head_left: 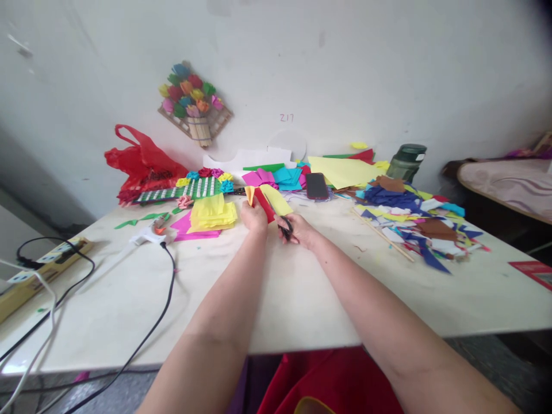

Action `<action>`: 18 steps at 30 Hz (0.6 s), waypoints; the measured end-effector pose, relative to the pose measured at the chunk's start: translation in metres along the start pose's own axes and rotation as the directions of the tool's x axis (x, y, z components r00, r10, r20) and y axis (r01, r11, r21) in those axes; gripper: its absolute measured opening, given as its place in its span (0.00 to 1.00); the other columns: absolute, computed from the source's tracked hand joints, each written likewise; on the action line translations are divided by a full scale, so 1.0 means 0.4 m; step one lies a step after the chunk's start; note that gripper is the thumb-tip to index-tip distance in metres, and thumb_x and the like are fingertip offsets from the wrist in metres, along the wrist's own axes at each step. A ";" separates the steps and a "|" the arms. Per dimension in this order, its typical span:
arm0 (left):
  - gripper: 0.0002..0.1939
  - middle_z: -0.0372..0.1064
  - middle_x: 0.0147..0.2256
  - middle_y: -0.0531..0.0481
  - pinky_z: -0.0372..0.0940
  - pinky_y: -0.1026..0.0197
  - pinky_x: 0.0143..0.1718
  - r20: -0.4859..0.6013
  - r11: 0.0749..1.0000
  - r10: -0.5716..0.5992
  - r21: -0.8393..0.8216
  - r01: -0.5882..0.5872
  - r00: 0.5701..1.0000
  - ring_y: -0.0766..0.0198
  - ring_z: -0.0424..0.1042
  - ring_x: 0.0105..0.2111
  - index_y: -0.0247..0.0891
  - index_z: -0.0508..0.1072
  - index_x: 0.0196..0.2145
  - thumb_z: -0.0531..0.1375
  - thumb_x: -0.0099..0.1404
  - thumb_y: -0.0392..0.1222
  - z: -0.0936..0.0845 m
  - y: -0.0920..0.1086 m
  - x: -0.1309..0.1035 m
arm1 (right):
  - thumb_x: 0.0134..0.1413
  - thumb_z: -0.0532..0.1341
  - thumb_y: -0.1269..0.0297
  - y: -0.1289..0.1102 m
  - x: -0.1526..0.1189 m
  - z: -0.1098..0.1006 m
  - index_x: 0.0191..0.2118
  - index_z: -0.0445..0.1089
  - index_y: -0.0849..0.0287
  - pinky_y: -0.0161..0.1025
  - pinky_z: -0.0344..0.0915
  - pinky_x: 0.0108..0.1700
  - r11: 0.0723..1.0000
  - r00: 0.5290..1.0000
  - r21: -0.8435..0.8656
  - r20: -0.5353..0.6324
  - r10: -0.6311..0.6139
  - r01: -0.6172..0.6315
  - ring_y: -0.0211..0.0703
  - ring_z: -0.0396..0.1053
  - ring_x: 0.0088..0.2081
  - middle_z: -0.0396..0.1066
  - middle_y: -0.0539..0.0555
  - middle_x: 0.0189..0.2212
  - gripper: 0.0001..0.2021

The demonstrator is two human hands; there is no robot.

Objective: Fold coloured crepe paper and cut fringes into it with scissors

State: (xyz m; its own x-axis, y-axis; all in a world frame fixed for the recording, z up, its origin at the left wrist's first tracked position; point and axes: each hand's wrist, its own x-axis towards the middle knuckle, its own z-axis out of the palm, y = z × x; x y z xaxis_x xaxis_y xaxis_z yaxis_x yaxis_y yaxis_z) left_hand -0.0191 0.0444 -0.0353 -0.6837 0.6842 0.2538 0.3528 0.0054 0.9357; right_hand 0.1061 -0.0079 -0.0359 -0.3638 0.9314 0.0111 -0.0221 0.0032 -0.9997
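My left hand (253,217) is closed on folded paper, with yellow paper (276,201) and red paper (263,208) showing beyond its fingers. To the right, my right hand (295,231) grips black-handled scissors (285,227), whose blades point up and left along the red and yellow paper. Whether the blades are parted cannot be made out. Left of my left hand lies a stack of yellow paper squares (213,215) over pink sheets (183,227).
A glue gun (150,233) with a black cord and a power strip (47,267) lie at the left. Behind stand a red bag (144,161) and a phone (317,186). Paper scraps (435,230), a stick (383,237) and a green bottle (405,164) are at the right.
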 end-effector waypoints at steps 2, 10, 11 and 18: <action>0.12 0.64 0.24 0.47 0.61 0.57 0.34 0.002 1.000 0.014 0.003 -0.014 1.000 0.58 0.68 0.29 0.38 0.66 0.26 0.51 0.60 0.48 0.000 -0.002 0.002 | 0.41 0.62 0.47 0.002 0.001 -0.005 0.26 0.59 0.61 0.26 0.43 0.08 1.000 0.999 0.017 0.031 -0.017 0.016 0.32 0.62 0.13 0.66 0.50 0.15 0.20; 0.15 0.66 0.25 0.48 0.61 0.59 0.30 -0.037 0.998 0.024 -0.054 -0.026 0.999 0.61 0.68 0.26 0.38 0.67 0.29 0.49 0.60 0.51 0.007 -0.041 0.031 | 0.51 0.53 0.47 -0.008 -0.003 -0.037 0.30 0.61 0.62 0.25 0.42 0.09 0.995 0.989 0.046 0.123 0.082 -0.088 0.34 0.65 0.14 0.69 0.54 0.18 0.20; 0.15 0.66 0.25 0.49 0.61 0.60 0.29 -0.034 0.997 0.026 -0.073 -0.028 0.999 0.61 0.68 0.26 0.38 0.67 0.29 0.49 0.60 0.52 0.007 -0.045 0.036 | 0.51 0.53 0.47 -0.010 -0.004 -0.046 0.30 0.61 0.62 0.25 0.42 0.09 0.995 0.983 0.031 0.155 0.094 -0.100 0.34 0.64 0.14 0.69 0.54 0.17 0.20; 0.14 0.67 0.26 0.48 0.62 0.62 0.29 -0.030 0.994 0.001 -0.109 -0.004 1.000 0.62 0.69 0.27 0.39 0.68 0.31 0.50 0.60 0.51 -0.001 -0.051 0.056 | 0.45 0.58 0.48 -0.036 -0.031 -0.144 0.31 0.65 0.64 0.29 0.54 0.14 0.985 0.919 -0.041 0.357 0.170 -0.166 0.33 0.61 0.14 0.68 0.53 0.16 0.20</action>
State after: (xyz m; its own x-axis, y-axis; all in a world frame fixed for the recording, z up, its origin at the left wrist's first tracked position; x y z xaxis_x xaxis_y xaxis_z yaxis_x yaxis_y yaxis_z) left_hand -0.0418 0.0591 -0.0487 -0.7025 0.6617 0.2620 0.2839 -0.0770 0.9558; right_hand 0.1645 0.0015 -0.0227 -0.6701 0.7263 -0.1529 0.0770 -0.1369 -0.9876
